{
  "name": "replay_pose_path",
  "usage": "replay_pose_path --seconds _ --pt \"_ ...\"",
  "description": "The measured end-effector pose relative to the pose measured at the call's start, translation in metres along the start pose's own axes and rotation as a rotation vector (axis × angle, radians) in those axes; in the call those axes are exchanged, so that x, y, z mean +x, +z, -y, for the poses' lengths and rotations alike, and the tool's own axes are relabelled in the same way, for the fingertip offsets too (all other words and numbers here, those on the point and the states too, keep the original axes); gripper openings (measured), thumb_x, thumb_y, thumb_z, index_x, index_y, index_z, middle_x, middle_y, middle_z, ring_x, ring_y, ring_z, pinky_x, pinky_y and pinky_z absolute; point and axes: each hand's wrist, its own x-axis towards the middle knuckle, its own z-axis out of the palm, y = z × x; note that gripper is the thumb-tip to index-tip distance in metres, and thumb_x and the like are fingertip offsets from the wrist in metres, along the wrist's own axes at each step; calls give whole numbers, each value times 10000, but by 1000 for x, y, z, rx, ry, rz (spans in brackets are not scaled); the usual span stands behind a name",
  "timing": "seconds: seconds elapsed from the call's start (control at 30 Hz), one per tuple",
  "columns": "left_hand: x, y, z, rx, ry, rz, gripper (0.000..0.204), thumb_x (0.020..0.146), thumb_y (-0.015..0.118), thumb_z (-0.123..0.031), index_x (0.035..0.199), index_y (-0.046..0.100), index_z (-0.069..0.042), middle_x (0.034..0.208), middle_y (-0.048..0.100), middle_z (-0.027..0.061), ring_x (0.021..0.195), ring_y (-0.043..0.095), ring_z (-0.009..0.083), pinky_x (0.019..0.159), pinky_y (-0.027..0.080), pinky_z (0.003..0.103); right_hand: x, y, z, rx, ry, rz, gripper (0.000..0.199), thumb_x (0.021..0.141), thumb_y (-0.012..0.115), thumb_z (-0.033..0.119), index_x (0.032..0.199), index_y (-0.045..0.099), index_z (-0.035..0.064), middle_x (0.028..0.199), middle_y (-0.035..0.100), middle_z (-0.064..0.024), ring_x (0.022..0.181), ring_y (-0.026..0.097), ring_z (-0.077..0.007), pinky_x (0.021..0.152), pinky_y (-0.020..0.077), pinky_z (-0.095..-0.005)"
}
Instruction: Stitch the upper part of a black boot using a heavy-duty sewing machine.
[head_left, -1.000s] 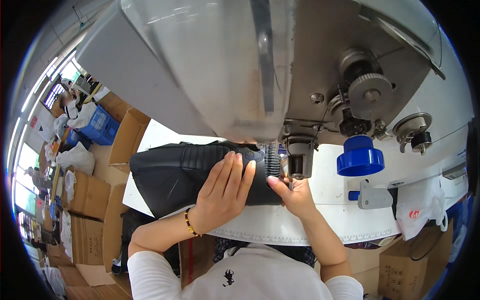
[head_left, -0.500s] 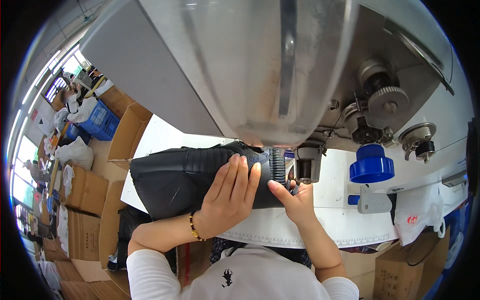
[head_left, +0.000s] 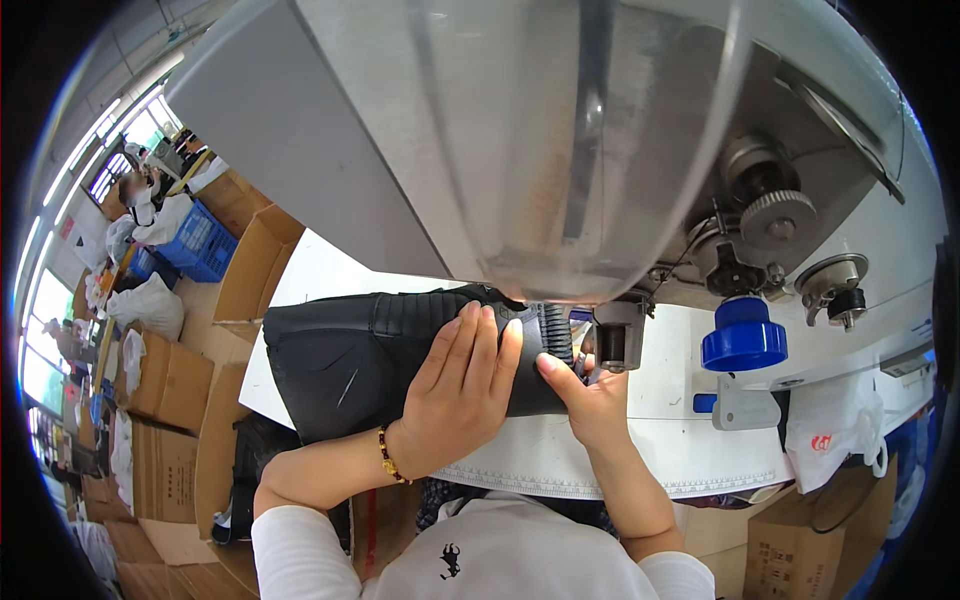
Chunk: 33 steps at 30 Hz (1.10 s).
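Note:
A black leather-like piece with ribbed panels lies across the white work table, below the sewing machine head. My left hand rests flat on top of it, fingers extended together toward the machine. At the piece's right end, beside a dark ribbed strip, my right hand grips the edge. Its thumb is on top, and the other fingers are partly hidden underneath and behind a metal machine part. A clear cover hangs over the front, and the stitching point is hidden.
A blue knob and metal thread fittings sit at the right of the machine. A ruler strip edges the table near me. Open cardboard boxes stand at left; a white plastic bag hangs at right. A person is far off at left.
The machine and its clear cover appear slightly farther right in view. Both hands keep almost the same places on the black piece, which has barely shifted.

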Motion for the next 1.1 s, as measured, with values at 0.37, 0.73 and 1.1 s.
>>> replay_pose_path --seconds 0.37,0.73,1.1 --pt "8 -14 -6 30 -53 80 300 755 451 -105 1001 570 20 983 561 200 976 554 305 896 420 349 4 6 12 12 -20 -76 119 770 631 109 726 622 -1 609 556 36 557 444 -11 469 358 -182" --pt "10 -15 -11 12 -97 132 318 741 446 -103 1010 559 25 993 555 201 977 551 304 905 410 347 6 2 17 20 19 -56 132 775 626 112 752 616 -18 650 590 5 600 492 -24 512 404 -184" --pt "14 -14 -1 -12 -79 103 426 662 521 -167 1039 540 30 1007 538 205 1003 529 310 931 385 360 7 5 15 32 106 -73 193 727 635 34 906 571 1 826 603 -45 712 564 -85 669 466 -224"
